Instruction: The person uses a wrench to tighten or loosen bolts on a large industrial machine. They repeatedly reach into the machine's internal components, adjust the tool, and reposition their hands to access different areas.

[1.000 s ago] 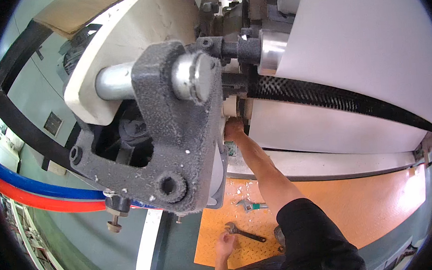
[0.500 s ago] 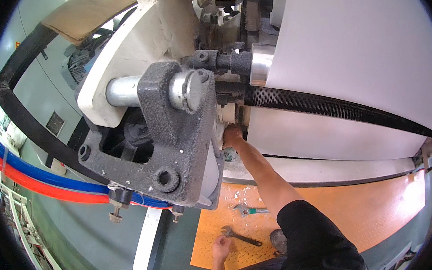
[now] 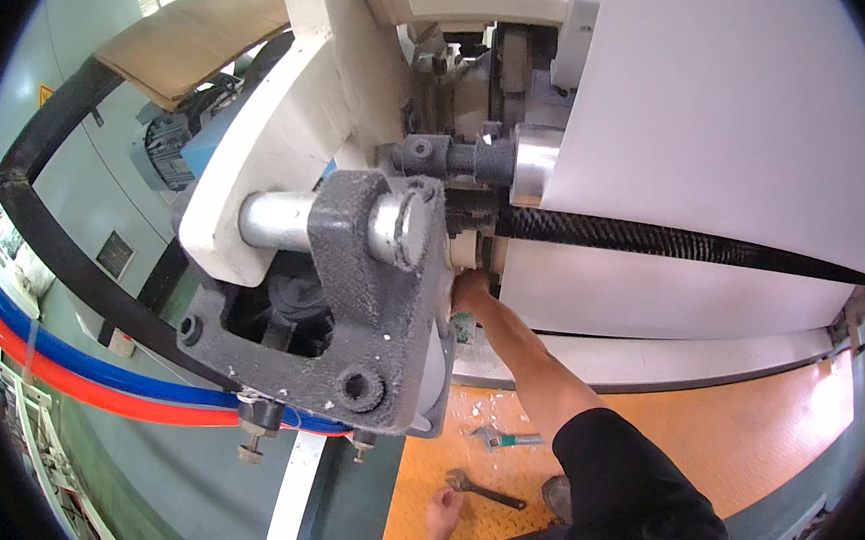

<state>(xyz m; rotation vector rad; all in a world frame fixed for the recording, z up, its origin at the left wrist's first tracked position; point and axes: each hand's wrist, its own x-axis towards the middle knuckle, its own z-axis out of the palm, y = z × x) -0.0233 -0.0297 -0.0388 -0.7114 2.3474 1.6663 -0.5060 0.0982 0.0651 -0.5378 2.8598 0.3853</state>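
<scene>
My right hand reaches in behind the dusty dark bracket, beside the end of the machine's rollers. Its fingers are hidden there, and what they touch cannot be seen. Lower down, my left hand is held with its fingers curled together, and whatever may be in them is too small to make out. Close beside it, a dark adjustable wrench lies on the orange floor plate. Farther forward on the plate is a second adjustable wrench with a green handle, among white scraps.
White sheet material spans the right side, with a black textured roller across it. A thick metal pin runs through the bracket. Blue and red hoses curve in from the left. My shoe stands by the wrenches.
The view has shifted, so the machine sits a little lower in the picture. My right hand stays in behind the bracket, and my left hand remains beside the dark wrench.
</scene>
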